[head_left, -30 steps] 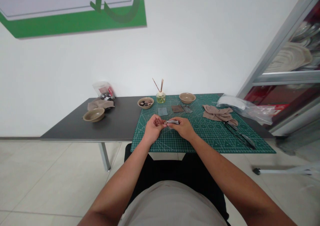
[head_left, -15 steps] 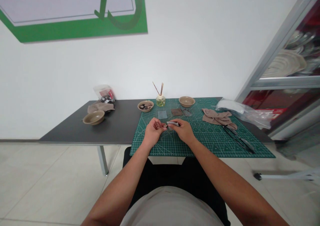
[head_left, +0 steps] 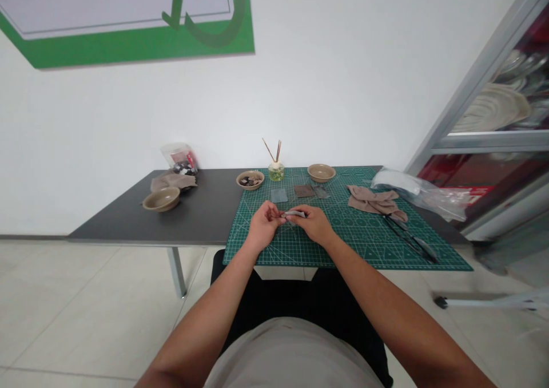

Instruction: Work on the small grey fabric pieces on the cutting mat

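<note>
Close in front of me, my left hand (head_left: 263, 226) is closed, thumb and fingers pinching a small brownish piece (head_left: 283, 215) too small to make out clearly. A folded grey sheet (head_left: 295, 213), perhaps sandpaper, is gripped by my right hand (head_left: 315, 224), its end up against the small piece. Both hands are held above the near part of a green cutting mat (head_left: 295, 256). Beyond them lie a pale blue-grey square sheet (head_left: 278, 196), a brown square sheet (head_left: 303, 191) and a crumpled dark grey piece (head_left: 321, 191).
A bowl of small dark and tan pieces (head_left: 242, 185), a reed diffuser (head_left: 277, 172) and another bowl (head_left: 321, 173) stand at the back. Brown cloth (head_left: 373, 199), glasses (head_left: 409, 239) and a plastic bag (head_left: 422, 190) lie right. Leftward are a bowl (head_left: 162, 200), cloth (head_left: 171, 181) and clear container (head_left: 179, 154).
My hands stay together in nearly the same place, the fingers shifting slightly around the small piece and the grey sheet. The camera view has tilted a little.
</note>
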The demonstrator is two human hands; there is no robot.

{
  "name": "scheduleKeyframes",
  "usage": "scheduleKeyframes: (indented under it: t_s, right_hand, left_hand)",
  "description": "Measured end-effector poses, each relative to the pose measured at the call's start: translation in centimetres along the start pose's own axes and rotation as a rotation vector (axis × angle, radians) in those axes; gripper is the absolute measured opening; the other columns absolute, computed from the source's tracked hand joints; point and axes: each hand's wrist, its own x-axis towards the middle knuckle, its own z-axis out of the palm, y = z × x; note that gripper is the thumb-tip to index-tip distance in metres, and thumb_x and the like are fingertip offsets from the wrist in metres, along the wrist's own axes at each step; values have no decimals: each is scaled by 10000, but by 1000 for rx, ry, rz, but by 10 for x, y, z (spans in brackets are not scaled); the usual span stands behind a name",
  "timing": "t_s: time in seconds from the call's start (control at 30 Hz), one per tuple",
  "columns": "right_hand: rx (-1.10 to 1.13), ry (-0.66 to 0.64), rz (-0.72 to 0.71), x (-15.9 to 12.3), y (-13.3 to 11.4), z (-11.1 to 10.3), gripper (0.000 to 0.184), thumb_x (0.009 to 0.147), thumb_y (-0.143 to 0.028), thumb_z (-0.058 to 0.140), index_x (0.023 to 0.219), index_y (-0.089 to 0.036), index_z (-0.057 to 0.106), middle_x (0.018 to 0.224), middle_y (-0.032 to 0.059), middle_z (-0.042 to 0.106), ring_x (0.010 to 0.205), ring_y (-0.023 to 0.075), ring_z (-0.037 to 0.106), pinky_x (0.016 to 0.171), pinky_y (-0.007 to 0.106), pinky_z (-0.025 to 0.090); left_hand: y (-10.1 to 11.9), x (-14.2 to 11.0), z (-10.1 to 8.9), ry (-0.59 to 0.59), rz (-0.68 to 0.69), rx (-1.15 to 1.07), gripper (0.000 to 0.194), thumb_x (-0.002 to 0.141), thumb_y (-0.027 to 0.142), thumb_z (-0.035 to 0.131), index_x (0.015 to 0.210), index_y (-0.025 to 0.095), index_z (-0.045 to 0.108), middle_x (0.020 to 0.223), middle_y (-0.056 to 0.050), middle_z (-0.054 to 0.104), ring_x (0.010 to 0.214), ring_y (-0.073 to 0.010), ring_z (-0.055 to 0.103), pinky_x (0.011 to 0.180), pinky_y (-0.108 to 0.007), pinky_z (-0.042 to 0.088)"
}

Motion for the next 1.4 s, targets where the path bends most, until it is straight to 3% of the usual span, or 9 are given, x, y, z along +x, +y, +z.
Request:
scheduleKeyframes:
  t_s: [0.23,0.47,0.63,0.93,1.2,1.4]
  right_hand:
    - [6,33,46,0,0,2,220,750,-397,695,847,-209,755,793,28,739,738,192,655,706,311,464]
    - [71,-43,64,1,0,1,251,750,-420,698,852,-202,768,747,21,732,716,192,656,677,306,475]
    - [52,0,46,-1,0,0,284,742,-464,702,830,-200,760,714,13,716,668,176,637,637,291,461]
    - [25,78,6,1,-1,2,183,788,-374,665,851,-225,750,834,24,748,791,199,668,759,320,474]
    - [83,-33,-10,0,1,2,186,798,-361,663,908,-241,752,880,18,753,835,197,679,799,329,487]
    - [76,-33,12,0,4,1,237,761,-426,699,847,-210,744,744,13,721,694,177,648,660,294,480]
  left_hand:
    - [3,0,1,-9,-8,-5,260,614,126,692,712,197,462,657,57,518,805,-161,627,707,-275,445]
    - [4,0,2,-14,-24,-42,294,599,115,702,743,201,460,658,61,547,736,-142,613,669,-264,445]
    - [3,0,2,-31,-43,-125,371,590,103,706,805,209,424,711,47,624,700,-126,609,663,-256,447]
    - [6,-1,2,6,-23,-81,355,591,116,728,786,204,445,739,34,650,714,-125,604,685,-266,448]
    - [7,-1,3,4,-13,-60,330,591,131,731,767,204,461,685,52,612,675,-119,587,636,-249,437]
    - [7,-1,2,-20,-32,-54,329,590,132,731,767,203,463,687,46,604,704,-131,602,658,-261,448]
